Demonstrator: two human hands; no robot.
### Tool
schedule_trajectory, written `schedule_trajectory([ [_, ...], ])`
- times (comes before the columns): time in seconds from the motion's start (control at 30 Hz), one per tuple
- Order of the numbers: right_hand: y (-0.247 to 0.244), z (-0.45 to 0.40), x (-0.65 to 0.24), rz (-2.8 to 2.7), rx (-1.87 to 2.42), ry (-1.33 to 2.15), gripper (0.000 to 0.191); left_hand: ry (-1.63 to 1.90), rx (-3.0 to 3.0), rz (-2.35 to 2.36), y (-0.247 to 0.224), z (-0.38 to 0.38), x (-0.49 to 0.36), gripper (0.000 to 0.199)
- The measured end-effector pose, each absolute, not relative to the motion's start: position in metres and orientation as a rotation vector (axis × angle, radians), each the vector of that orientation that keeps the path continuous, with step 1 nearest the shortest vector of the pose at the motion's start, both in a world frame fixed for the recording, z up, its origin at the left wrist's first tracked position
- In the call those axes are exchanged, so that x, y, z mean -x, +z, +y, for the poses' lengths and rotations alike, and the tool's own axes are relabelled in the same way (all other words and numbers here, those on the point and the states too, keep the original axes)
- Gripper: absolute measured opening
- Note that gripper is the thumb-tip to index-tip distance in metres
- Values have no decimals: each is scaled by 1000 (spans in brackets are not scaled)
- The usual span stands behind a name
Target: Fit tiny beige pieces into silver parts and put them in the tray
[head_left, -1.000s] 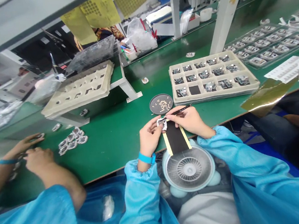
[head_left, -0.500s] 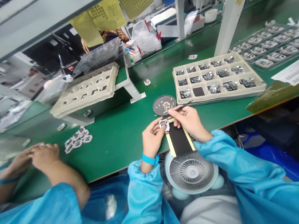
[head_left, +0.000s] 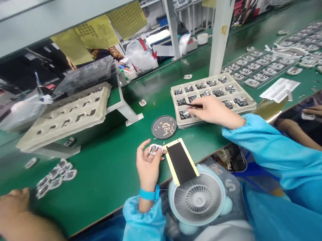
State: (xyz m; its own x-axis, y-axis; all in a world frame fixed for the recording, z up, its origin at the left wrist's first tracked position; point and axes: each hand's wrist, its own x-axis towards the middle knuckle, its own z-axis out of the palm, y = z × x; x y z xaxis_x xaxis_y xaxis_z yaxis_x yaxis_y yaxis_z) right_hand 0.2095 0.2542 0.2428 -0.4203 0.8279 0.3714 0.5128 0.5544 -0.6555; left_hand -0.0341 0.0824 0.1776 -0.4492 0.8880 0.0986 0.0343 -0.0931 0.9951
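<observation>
Over the compartment tray, gripping a dark tool in the closed fingers of the right hand, hiding part of the front row; cannot tell whether touching the small pieces. Left of the tray, pinching a white-framed part in the left hand, thumb-covered along one edge. Since half a second ago, reached from that part across to the tray. Nearer than the tray, can read "S" on grey fabric

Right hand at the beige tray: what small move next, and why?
Probably ease the dark tool onto one of the small parts: the right hand holds it at the left side of the beige tray, where they lie, while the left hand holds a white-rimmed piece.
</observation>
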Motion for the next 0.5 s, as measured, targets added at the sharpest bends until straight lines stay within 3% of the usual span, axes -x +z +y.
schedule_trajectory([
  [0.17, 237, 277, -196, -2383, 1176, 374, 20, 1532, -1062, 1570, 176, 83, 37, 33],
  [0.27, 242, 279, -198, -2404, 1154, 371, 17, 1418, -1017, 1496, 182, 85, 40, 36],
  [0.5, 247, 246, -213, -2016, 1022, 793, 23, 1195, -1080, 1343, 214, 127, 42, 40],
])
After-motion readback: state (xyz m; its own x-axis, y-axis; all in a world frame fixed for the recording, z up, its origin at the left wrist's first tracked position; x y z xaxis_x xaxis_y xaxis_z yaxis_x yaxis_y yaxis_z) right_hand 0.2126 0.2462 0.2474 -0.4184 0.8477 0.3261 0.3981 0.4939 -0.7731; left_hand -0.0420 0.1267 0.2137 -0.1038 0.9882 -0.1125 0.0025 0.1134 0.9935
